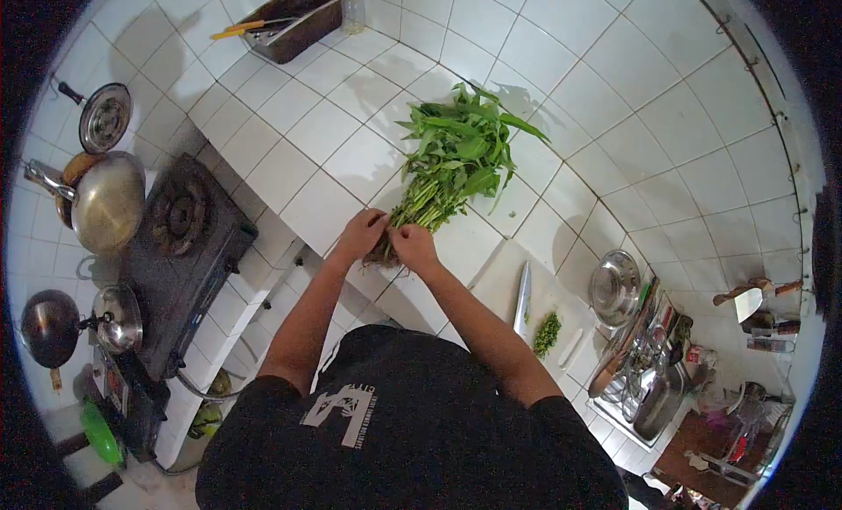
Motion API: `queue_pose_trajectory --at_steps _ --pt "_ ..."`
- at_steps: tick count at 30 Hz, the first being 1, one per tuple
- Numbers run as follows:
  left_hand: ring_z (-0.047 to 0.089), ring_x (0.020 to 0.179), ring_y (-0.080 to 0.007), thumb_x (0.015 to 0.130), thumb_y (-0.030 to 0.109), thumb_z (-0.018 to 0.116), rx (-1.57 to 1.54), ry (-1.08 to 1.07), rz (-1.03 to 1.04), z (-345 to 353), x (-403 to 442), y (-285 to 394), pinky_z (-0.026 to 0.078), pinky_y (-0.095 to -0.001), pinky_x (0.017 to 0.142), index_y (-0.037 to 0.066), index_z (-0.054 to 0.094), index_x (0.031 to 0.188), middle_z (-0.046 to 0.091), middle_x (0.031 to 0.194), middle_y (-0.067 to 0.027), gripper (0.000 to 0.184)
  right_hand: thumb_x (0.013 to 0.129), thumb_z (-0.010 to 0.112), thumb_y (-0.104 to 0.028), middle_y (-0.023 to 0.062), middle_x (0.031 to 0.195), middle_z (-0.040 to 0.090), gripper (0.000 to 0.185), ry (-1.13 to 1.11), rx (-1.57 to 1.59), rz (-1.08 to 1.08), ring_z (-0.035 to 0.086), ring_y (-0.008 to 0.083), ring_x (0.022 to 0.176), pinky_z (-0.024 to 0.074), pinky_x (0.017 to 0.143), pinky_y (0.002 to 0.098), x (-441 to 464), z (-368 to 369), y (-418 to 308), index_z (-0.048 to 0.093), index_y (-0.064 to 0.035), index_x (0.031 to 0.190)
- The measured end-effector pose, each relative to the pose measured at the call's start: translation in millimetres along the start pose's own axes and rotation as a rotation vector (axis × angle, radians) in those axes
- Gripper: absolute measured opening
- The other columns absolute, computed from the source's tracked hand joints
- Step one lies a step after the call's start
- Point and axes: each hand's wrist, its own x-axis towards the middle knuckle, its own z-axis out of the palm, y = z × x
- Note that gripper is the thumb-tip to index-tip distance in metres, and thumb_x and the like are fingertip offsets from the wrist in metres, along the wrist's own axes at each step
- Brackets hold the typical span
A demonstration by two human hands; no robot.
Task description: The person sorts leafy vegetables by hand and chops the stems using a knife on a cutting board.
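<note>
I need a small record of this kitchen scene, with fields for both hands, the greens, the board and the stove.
Left hand: at the root end of the leafy greens
Right hand: at the lower stems, close beside the left hand
Grip: firmness cannot be told
Greens: bunched, lying on the tiled counter, leaves away from the person
Cutting board: right side, bearing a knife and chopped greens
Stove: left side

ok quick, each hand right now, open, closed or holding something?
Left hand: fingers curled at the stems of the leafy greens; grip cannot be told.
Right hand: fingers curled at the same stems; grip cannot be told.
</note>
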Motion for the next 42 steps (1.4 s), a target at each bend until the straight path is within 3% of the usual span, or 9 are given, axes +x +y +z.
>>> queue_pose_trajectory --at_steps 3,7,13,15,20,22,29,37,42 --pt "0.064 0.109 -0.0344 0.097 0.029 0.058 0.095 -0.163 -0.058 -4 11 4 0.049 -0.0403 0.097 0.0 0.069 0.111 0.068 0.113 -0.0202 0.033 0.092 0.062 -0.041 0.0225 0.067 0.064 0.047 0.091 0.024 -0.053 0.065 0.0399 0.065 0.0496 0.061 0.0487 -11 4 2 0.065 0.0026 0.074" --pt "0.065 0.101 -0.0339 0.097 0.026 0.06 0.059 -0.127 0.043 -8 7 0 0.051 -0.0404 0.091 0.001 0.069 0.109 0.068 0.104 -0.0199 0.029 0.093 0.063 -0.041 0.0218 0.071 0.065 0.044 0.072 0.055 0.023 0.066 0.0402 0.071 0.05 0.065 0.0487 -20 -1 -5 0.066 0.0001 0.078" --pt "0.065 0.107 -0.0277 0.098 0.03 0.059 0.07 -0.22 -0.039 -12 10 19 0.049 -0.038 0.095 0.0 0.068 0.114 0.069 0.114 -0.0182 0.035 0.094 0.063 -0.043 0.0208 0.07 0.065 0.046 0.15 0.079 -0.001 0.065 0.0409 0.069 0.0492 0.063 0.0492 -24 3 -4 0.065 -0.0001 0.077" --pt "0.065 0.105 -0.0238 0.1 0.03 0.057 -0.045 -0.253 -0.264 -13 5 26 0.049 -0.036 0.094 -0.001 0.067 0.116 0.07 0.113 -0.0165 0.036 0.094 0.063 -0.042 0.0212 0.071 0.065 0.046 0.139 0.094 -0.003 0.065 0.0409 0.068 0.0491 0.063 0.0491 -23 1 1 0.065 -0.0001 0.077" --pt "0.065 0.091 -0.0216 0.099 0.029 0.058 0.074 -0.286 0.092 -11 20 -10 0.052 -0.0362 0.083 0.003 0.069 0.114 0.07 0.099 -0.0123 0.032 0.094 0.064 -0.039 0.0215 0.074 0.067 0.041 0.112 0.091 0.012 0.066 0.039 0.067 0.05 0.063 0.0464 -21 -6 -3 0.068 0.0003 0.081" --pt "0.065 0.095 -0.0227 0.097 0.032 0.06 -0.025 -0.411 -0.293 -15 25 8 0.051 -0.0368 0.085 0.002 0.068 0.116 0.071 0.103 -0.0132 0.036 0.093 0.067 -0.034 0.0205 0.077 0.069 0.035 0.229 0.121 -0.074 0.067 0.0367 0.067 0.0511 0.063 0.0432 -21 -11 0 0.069 0.0007 0.086" --pt "0.067 0.098 -0.0261 0.093 0.026 0.06 0.039 -0.663 -0.076 -32 53 19 0.051 -0.0377 0.089 -0.004 0.068 0.109 0.072 0.105 -0.0191 0.035 0.088 0.067 -0.027 0.0207 0.086 0.071 0.024 0.454 -0.056 -0.056 0.069 0.0392 0.081 0.0537 0.076 0.0483 -12 -36 -19 0.071 -0.0044 0.096" --pt "0.069 0.096 -0.033 0.092 0.027 0.063 0.021 -0.732 0.005 -33 65 7 0.052 -0.0393 0.086 -0.002 0.069 0.11 0.072 0.102 -0.0217 0.035 0.087 0.066 -0.026 0.0168 0.096 0.071 0.024 0.28 -0.115 0.091 0.068 0.0398 0.087 0.0544 0.08 0.0471 3 -42 -26 0.071 -0.0062 0.1" --pt "0.069 0.092 -0.0323 0.092 0.028 0.065 0.004 -0.528 0.073 -37 61 38 0.053 -0.0399 0.085 -0.002 0.069 0.105 0.072 0.099 -0.0192 0.033 0.085 0.07 -0.016 0.0158 0.106 0.069 0.028 0.645 -0.001 0.173 0.068 0.0318 0.094 0.0545 0.082 0.0403 -54 -54 -4 0.068 -0.0064 0.111"
